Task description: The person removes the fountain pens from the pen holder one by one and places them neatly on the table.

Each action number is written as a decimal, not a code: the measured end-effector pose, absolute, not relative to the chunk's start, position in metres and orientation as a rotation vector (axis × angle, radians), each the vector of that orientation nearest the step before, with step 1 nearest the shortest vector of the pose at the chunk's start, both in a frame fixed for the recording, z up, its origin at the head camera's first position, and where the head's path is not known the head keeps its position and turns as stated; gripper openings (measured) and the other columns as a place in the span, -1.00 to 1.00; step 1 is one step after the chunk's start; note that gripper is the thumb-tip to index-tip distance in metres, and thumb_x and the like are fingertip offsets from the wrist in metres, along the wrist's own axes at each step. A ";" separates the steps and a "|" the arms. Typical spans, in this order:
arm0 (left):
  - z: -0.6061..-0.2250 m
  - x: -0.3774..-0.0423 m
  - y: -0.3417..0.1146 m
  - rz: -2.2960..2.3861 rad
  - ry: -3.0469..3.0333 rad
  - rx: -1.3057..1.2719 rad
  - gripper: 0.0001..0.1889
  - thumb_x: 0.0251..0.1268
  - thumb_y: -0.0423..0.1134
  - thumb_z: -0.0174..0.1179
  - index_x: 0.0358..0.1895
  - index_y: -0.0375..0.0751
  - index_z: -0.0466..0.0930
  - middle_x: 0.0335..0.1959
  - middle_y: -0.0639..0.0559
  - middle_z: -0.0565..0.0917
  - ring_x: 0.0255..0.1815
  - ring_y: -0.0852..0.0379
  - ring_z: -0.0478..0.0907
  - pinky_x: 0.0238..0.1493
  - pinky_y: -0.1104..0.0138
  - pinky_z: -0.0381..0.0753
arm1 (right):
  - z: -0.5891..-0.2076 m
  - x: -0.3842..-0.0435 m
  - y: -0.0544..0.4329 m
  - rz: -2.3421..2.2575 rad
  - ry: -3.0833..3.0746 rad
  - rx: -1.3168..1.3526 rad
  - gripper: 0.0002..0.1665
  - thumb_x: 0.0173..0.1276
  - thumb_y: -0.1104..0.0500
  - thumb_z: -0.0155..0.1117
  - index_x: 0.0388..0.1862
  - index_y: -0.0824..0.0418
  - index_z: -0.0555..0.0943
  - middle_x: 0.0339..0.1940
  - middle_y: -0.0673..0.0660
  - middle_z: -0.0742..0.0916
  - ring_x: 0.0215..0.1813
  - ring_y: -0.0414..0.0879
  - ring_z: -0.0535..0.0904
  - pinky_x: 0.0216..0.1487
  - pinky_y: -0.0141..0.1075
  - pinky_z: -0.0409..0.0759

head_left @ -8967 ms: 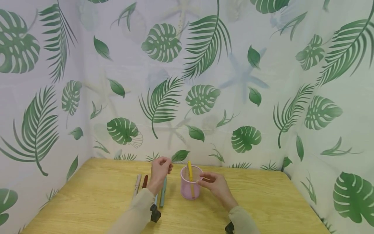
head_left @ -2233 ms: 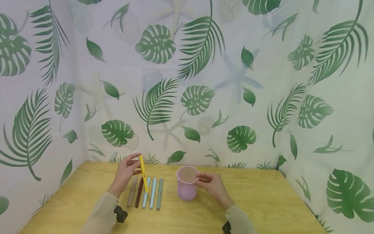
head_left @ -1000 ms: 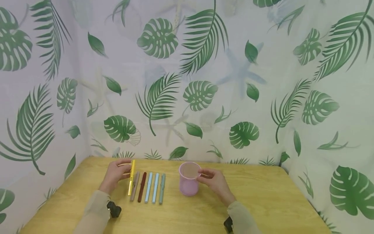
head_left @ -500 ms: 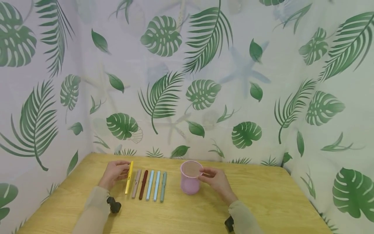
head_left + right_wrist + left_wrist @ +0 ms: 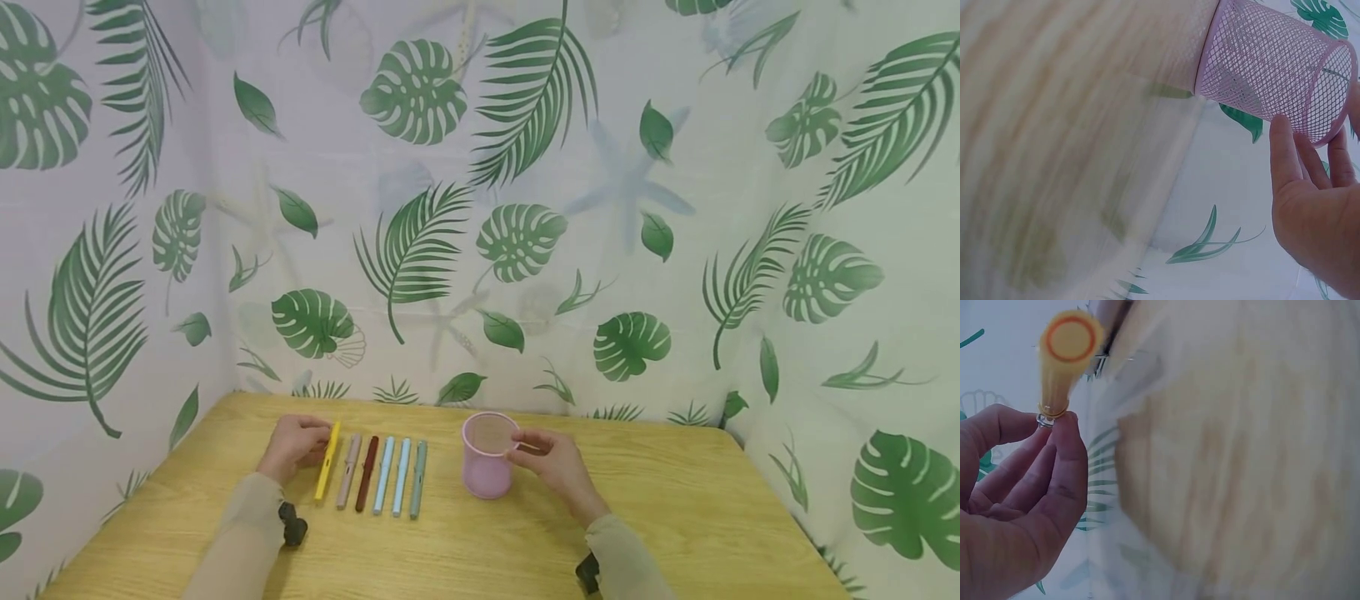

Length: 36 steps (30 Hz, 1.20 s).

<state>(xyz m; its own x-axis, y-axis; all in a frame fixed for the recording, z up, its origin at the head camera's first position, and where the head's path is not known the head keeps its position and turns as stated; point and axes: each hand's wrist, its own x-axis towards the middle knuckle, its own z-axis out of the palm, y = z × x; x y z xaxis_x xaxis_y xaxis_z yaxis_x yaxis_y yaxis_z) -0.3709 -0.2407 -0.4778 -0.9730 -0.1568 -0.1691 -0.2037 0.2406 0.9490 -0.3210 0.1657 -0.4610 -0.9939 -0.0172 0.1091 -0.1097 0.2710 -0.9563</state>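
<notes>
My left hand (image 5: 294, 446) pinches a yellow pen (image 5: 327, 462) near its upper end, left of the row of pens. The pen's lower end is at or just above the tabletop; I cannot tell which. In the left wrist view the thumb and a finger grip the yellow pen (image 5: 1063, 369) by its clip. At the other side, my right hand (image 5: 558, 471) holds the rim of a pink mesh pen holder (image 5: 486, 477), which stands upright on the table. The right wrist view shows fingers against the mesh of the pen holder (image 5: 1266, 59), with no pens visible inside.
Side by side lie a greyish-beige pen (image 5: 348, 472), a dark red pen (image 5: 367, 473), two light blue pens (image 5: 384, 475) and a grey-green pen (image 5: 418, 479). They are between my hands on the wooden table (image 5: 450, 550). A leaf-patterned curtain (image 5: 525, 350) surrounds the table's back and sides.
The yellow pen came out of the pen holder, was carried left past the row, then lowered beside the greyish-beige pen. My right hand has stayed at the rim.
</notes>
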 end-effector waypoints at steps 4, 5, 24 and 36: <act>-0.478 -0.373 -0.237 1.847 2.475 -0.377 -0.67 0.35 -0.43 0.11 0.12 -0.54 0.54 -0.17 -0.23 0.67 -0.40 0.15 0.60 -0.35 0.29 0.71 | -0.462 -0.323 0.165 1.841 -2.448 0.117 -0.67 0.17 0.21 0.50 -0.08 0.26 0.72 0.05 0.24 0.74 0.11 0.11 0.67 0.13 -0.10 0.63; -0.478 -0.374 -0.236 1.838 2.485 -0.375 -0.67 0.34 -0.42 0.11 0.11 -0.54 0.54 -0.18 -0.24 0.66 -0.41 0.15 0.60 -0.36 0.29 0.70 | -0.462 -0.323 0.165 1.839 -2.448 0.115 -0.67 0.17 0.22 0.50 -0.08 0.26 0.72 0.04 0.23 0.74 0.11 0.11 0.67 0.13 -0.10 0.64; -0.483 -0.379 -0.230 1.583 2.696 -0.387 -0.81 0.14 -0.42 0.23 -0.20 -0.46 0.67 -0.42 -0.12 0.67 -0.45 0.13 0.58 -0.47 0.35 0.65 | -0.461 -0.320 0.165 1.846 -2.432 0.127 -0.69 0.18 0.26 0.48 -0.07 0.30 0.71 0.04 0.27 0.74 0.10 0.13 0.67 0.11 -0.10 0.65; -0.485 -0.377 -0.235 1.596 2.667 -0.375 -0.73 0.18 -0.43 0.15 -0.08 -0.54 0.63 -0.36 -0.18 0.66 -0.44 0.13 0.58 -0.44 0.36 0.68 | -0.456 -0.315 0.163 1.842 -2.424 0.148 -0.70 0.21 0.29 0.45 -0.07 0.32 0.70 0.04 0.28 0.73 0.11 0.16 0.66 0.13 -0.06 0.63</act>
<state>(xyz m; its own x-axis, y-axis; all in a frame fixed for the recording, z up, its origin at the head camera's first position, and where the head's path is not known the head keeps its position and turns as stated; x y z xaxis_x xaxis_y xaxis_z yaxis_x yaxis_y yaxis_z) -0.3773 -0.2347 -0.4853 -0.9713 -0.1980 -0.1318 -0.2098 0.4517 0.8672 -0.3151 0.1634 -0.4562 -0.9910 -0.0206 0.1325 -0.1332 0.2665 -0.9546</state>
